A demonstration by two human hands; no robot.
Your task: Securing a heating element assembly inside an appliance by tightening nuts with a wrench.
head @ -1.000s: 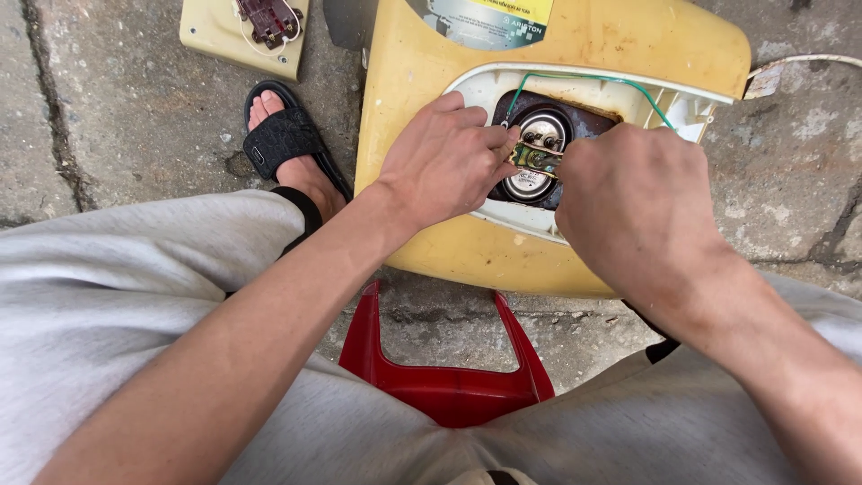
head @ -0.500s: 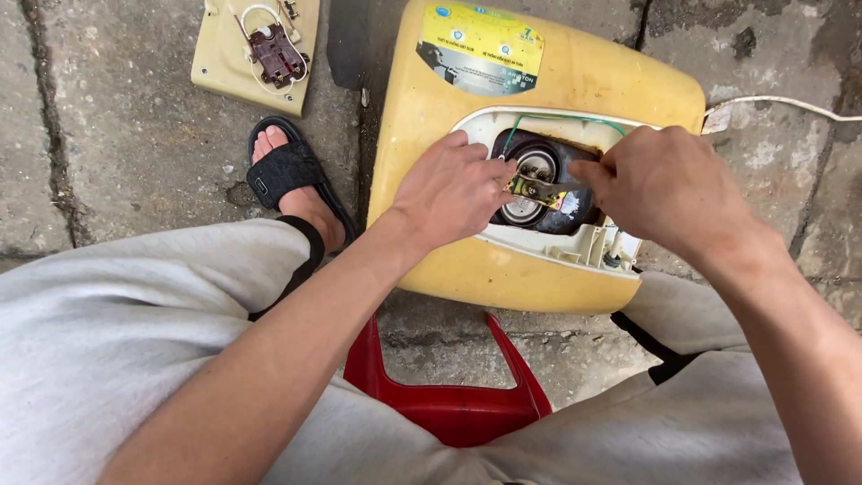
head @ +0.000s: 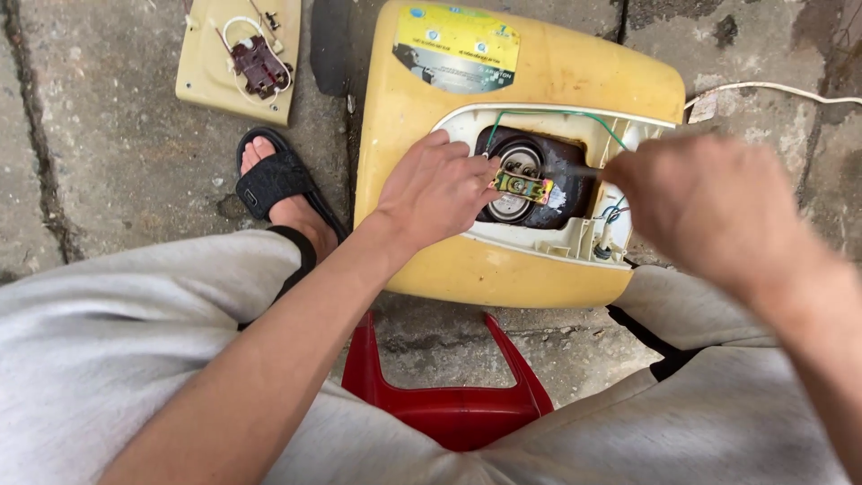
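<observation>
The person sits on a low red plastic stool (head: pixel 449 409) with a yellow plastic appliance housing (head: pixel 539 99) lying upside down on the stone paving (head: pixel 108 153) between their feet, presumably so the opened white-rimmed recess in its underside faces up at them.

The left hand (head: pixel 435 189) rests on the near-left edge of that recess, its fingers pinching a small brass-coloured terminal piece (head: pixel 523 187) that sits over the dark round motor part (head: pixel 530 180) in the hollow, as if to steady it. The piece lies flat, its long axis running left to right across the recess, slightly tilted down toward the right.

The right hand (head: pixel 700 211) is blurred, curled above the right edge of the recess; whether it grips anything I cannot tell, though a thin dark shaft seems to reach from it toward the brass piece. A green wire (head: pixel 557 113) arcs along the far rim.

At the far-left corner of the paving lies a detached cream cover plate (head: pixel 220 76) carrying a dark red switch block (head: pixel 259 65), beside a black sandal (head: pixel 274 184).
</observation>
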